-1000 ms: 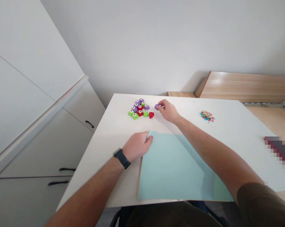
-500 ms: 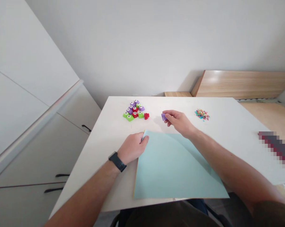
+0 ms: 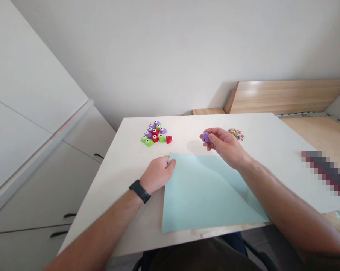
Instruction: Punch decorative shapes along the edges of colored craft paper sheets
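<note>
My left hand (image 3: pixel 158 174) pinches the far left corner of a stack of light blue paper (image 3: pixel 204 195), thumb on top and fingers beneath. The paper lies along the table's near edge, with a thin yellowish layer at its rim. Above the paper's far edge, my right hand (image 3: pixel 223 145) holds a small purple craft punch (image 3: pixel 206 136) between thumb and fingers. Left of it, a lone red craft punch (image 3: pixel 169 139) lies beside a cluster of several purple, green and red craft punches (image 3: pixel 155 131) with white tops.
A pile of colourful paper bits (image 3: pixel 236 133) lies behind my right hand. A blurred dark object (image 3: pixel 328 173) is at the right of the white table (image 3: pixel 108 195). White cabinets (image 3: pixel 40 180) stand at the left, and a wooden headboard (image 3: pixel 288 96) at the back right.
My right hand has moved right and turned with the purple craft punch, showing more of it. My left hand keeps its hold on the paper. The view has shifted slightly.
</note>
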A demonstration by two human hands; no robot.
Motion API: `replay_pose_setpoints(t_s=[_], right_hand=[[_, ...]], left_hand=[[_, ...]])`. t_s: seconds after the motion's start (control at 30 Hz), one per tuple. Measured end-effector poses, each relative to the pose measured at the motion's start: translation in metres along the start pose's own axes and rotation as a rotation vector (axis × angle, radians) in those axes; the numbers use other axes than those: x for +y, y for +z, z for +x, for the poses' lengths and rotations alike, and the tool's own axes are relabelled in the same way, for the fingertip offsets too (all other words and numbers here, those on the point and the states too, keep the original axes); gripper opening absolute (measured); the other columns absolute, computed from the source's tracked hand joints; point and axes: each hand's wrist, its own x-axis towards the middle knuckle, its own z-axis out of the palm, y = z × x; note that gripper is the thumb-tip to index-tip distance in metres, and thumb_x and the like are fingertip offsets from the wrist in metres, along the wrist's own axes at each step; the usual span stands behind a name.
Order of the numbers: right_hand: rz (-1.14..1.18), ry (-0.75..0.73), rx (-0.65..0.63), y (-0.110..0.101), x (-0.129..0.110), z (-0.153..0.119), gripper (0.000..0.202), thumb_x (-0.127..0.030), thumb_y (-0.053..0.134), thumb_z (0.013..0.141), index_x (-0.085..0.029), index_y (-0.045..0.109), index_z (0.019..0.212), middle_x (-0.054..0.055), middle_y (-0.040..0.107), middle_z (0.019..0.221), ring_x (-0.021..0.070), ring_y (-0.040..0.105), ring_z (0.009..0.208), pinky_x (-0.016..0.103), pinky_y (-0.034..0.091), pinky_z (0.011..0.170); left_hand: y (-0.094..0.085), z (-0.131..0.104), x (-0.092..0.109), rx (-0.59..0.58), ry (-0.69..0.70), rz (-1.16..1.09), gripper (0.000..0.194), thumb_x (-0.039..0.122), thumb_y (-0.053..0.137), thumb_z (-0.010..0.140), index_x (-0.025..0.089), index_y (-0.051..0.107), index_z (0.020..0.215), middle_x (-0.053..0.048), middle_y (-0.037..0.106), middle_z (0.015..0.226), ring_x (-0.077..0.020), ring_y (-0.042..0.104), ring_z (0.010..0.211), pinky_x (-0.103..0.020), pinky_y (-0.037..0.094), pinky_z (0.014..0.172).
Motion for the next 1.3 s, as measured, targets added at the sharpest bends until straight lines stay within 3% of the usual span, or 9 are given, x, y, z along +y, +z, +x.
replay_pose_setpoints(t_s=[0.27, 0.5, 0.77, 0.97, 1.3], right_hand=[[-0.047, 0.022, -0.022, -0.002, -0.004, -0.013, 0.031, -0.044, 0.069, 0.092, -0.02, 0.063, 0.11, 0.006, 0.072, 0.101, 0.0142, 0.063, 0.078, 0.033, 0.051, 0.071], [-0.145, 0.039, -0.055, 0.002, -0.022, -0.024, 0.037, -0.045, 0.067, 0.093, -0.02, 0.061, 0.12, 0.003, 0.068, 0.093, 0.0146, 0.062, 0.077, 0.034, 0.053, 0.074], [-0.241, 0.11, -0.145, 0.007, 0.003, -0.025, 0.034, -0.044, 0.067, 0.094, -0.02, 0.062, 0.118, 0.002, 0.066, 0.084, 0.0149, 0.06, 0.073, 0.034, 0.052, 0.071], [-0.214, 0.069, -0.035, -0.015, 0.004, -0.014, 0.03, -0.042, 0.07, 0.092, -0.02, 0.064, 0.112, 0.002, 0.067, 0.091, 0.014, 0.061, 0.076, 0.033, 0.051, 0.073], [-0.082, 0.051, 0.178, -0.05, 0.024, -0.003, 0.035, -0.049, 0.075, 0.086, -0.021, 0.068, 0.106, 0.002, 0.066, 0.092, 0.0138, 0.061, 0.074, 0.032, 0.053, 0.071]], left_hand=[[0.001, 0.014, 0.014, -0.039, -0.035, -0.08, 0.031, 0.037, 0.051, 0.094, 0.019, 0.07, 0.077, -0.005, 0.069, 0.068, -0.0224, 0.064, 0.069, -0.03, 0.041, 0.064], [0.007, 0.021, 0.007, -0.092, -0.016, -0.071, 0.04, 0.042, 0.042, 0.097, 0.02, 0.068, 0.077, -0.006, 0.07, 0.072, -0.0227, 0.063, 0.07, -0.03, 0.04, 0.063], [0.012, 0.022, 0.001, -0.064, -0.021, -0.04, 0.042, 0.046, 0.039, 0.1, 0.021, 0.064, 0.077, -0.005, 0.07, 0.076, -0.0217, 0.061, 0.072, -0.03, 0.036, 0.062], [0.012, 0.02, 0.003, -0.046, -0.059, -0.016, 0.039, 0.045, 0.042, 0.1, 0.021, 0.06, 0.075, -0.004, 0.067, 0.071, -0.0197, 0.059, 0.068, -0.029, 0.034, 0.061], [0.009, 0.016, 0.007, -0.037, -0.056, -0.056, 0.039, 0.047, 0.042, 0.099, 0.022, 0.051, 0.07, -0.001, 0.06, 0.061, -0.0185, 0.056, 0.06, -0.029, 0.032, 0.058]])
